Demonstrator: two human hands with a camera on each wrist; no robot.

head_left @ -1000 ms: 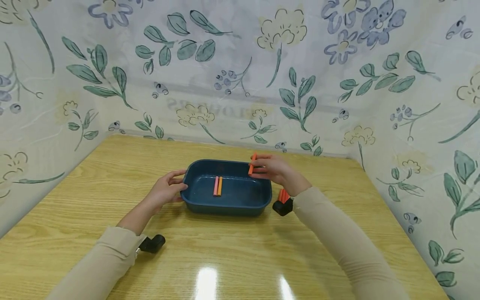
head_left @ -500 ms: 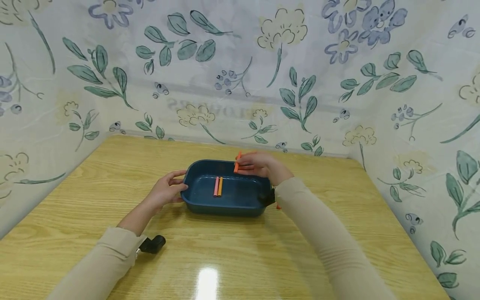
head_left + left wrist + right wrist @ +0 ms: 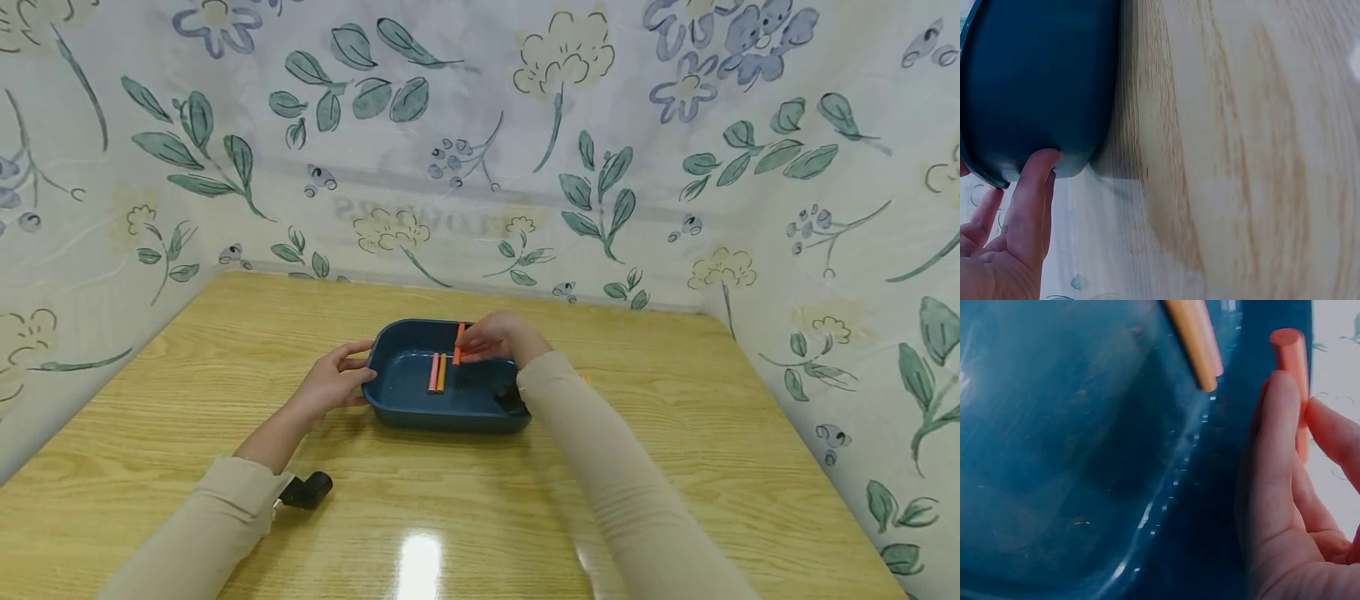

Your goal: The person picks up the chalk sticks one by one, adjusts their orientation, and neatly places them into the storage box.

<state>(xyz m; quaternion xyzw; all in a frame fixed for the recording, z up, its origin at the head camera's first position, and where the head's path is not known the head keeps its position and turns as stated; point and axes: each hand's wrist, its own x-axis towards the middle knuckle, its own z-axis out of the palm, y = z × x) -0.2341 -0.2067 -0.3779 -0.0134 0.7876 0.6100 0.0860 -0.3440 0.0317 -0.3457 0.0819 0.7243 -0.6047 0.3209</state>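
A deep blue rounded rectangular dish [image 3: 480, 422] stands on the table. My left hand [image 3: 333, 379] holds its left end, thumb at the rim and fingers against the outer wall [image 3: 1041, 81]. Between thumb and fingers, my right hand [image 3: 498, 337] pinches an orange-red chalk-like stick [image 3: 1297, 356], held nearly upright over the dish near its far wall. A pink stick [image 3: 433, 372] and a yellow-orange stick [image 3: 442, 374] lie side by side on the dish floor, just left of the held one. The right hand and sleeve hide the dish's right end.
Right of the dish, a small orange tip [image 3: 587, 380] shows past the right sleeve. The wooden table [image 3: 420, 492] meets a floral cloth [image 3: 465, 167] at the back and sides. Black wrist cameras [image 3: 306, 490] sit under the forearms.
My right hand has carried the orange-red stick left and lower, from the dish's far right corner to beside the two lying sticks. The left hand keeps its place.
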